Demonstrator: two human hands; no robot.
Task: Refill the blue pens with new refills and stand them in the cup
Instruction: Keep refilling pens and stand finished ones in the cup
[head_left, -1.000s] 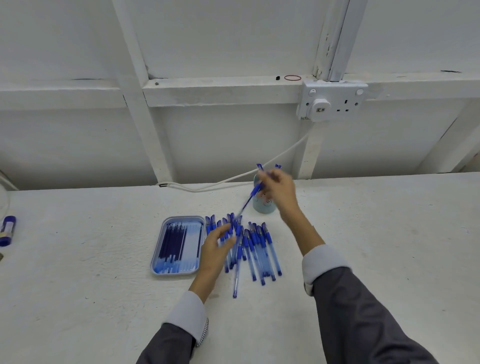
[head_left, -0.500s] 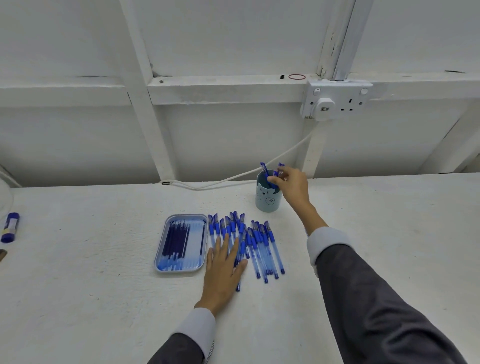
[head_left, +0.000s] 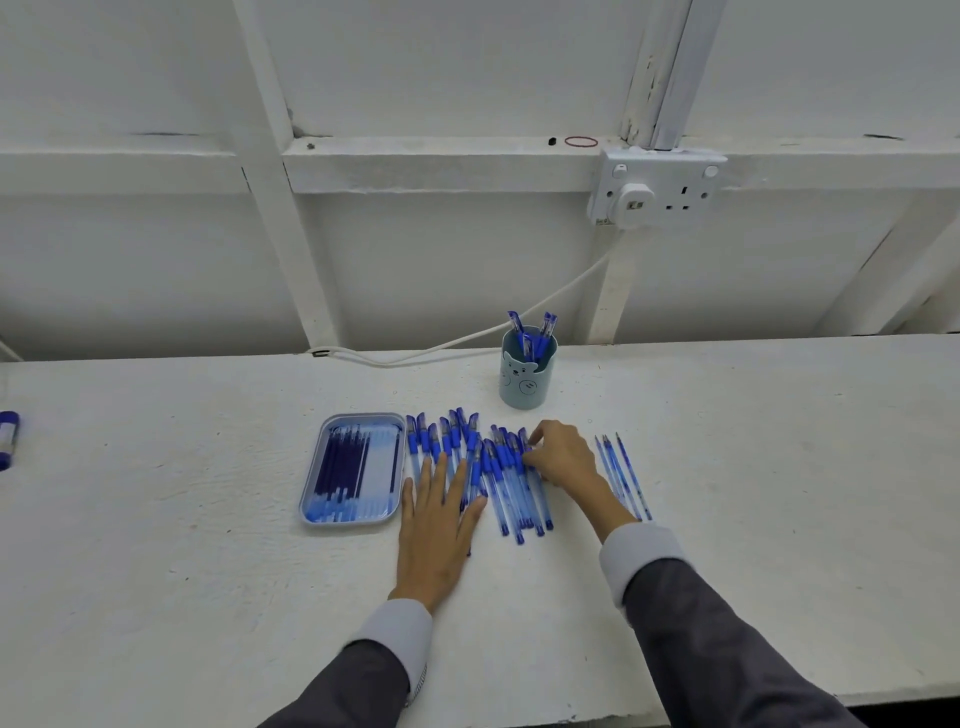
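Three pens in cup (head_left: 528, 370): caps up, leaning against the rim; pale blue cup with a bear face, upright on the white tabletop (head_left: 208, 519), near the wall
Row of blue pens (head_left: 511, 483): many, lying flat side by side, caps toward the wall, between the tray and the right hand, in front of the cup
Tray (head_left: 353, 517): pale blue, rounded corners, just left of the pen row; dark blue refills (head_left: 343, 457) lying lengthwise inside
Loose thin refills (head_left: 626, 467): a few, lying on the tabletop just right of the right wrist, apart from the pen row
Left hand (head_left: 439, 525): flat, palm down, fingers spread apart, resting on the left part of the pen row, gripping nothing
Right hand (head_left: 563, 454): curled at the right end of the pen row, fingertips touching the capped end of the rightmost pens; cannot tell if closed on one
Sleeves: grey jacket, pale cuffs at both wrists
Wall: white panels; double socket (head_left: 657, 189) with one plug in, white cable (head_left: 467, 340) running down to the tabletop behind the cup
Far left edge: small blue and white object (head_left: 8, 436), cut off, well apart from everything else
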